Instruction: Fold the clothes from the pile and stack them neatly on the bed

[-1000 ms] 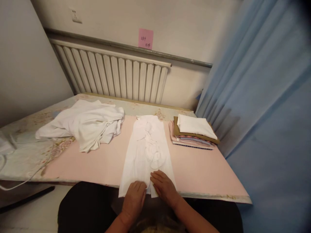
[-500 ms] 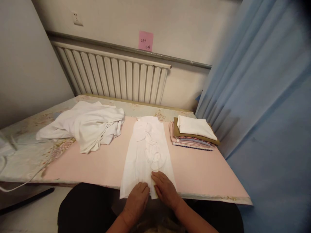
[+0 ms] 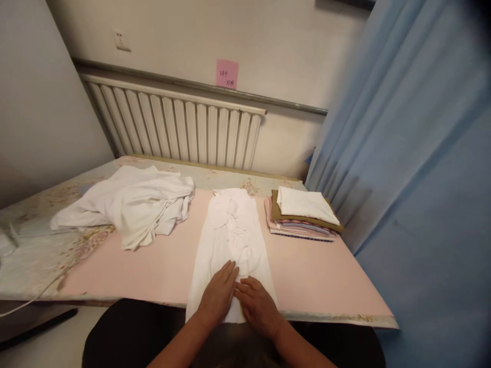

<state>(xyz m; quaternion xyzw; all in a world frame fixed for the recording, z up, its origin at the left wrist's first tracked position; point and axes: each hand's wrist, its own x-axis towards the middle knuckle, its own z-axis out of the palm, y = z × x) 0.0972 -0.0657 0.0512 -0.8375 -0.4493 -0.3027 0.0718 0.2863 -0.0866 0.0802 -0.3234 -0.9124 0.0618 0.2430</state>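
Observation:
A white folded garment [image 3: 233,230] lies lengthwise in front of me, narrower at its far end, with wrinkled layers along its middle. Its near end reaches the table's front edge. My left hand [image 3: 219,292] rests on the near part of the cloth, fingers stretched out flat and pointing away from me. Close beside it, my right hand [image 3: 258,301] lies on the same cloth with its fingers extended toward the left, their tips near my left fingers. Both palms face down, and part of the garment is hidden under them.
A loose heap of white clothes [image 3: 130,204] is on the left of the pink mat [image 3: 153,271]. To the right sits a stack of folded clothes [image 3: 305,209]. Behind the table are a radiator [image 3: 180,128] and a wall; a blue curtain [image 3: 383,153] hangs on the right.
My left hand has moved forward onto the garment and its fingers have straightened. My right hand has shifted slightly left, closer to it. The view has tilted up a little.

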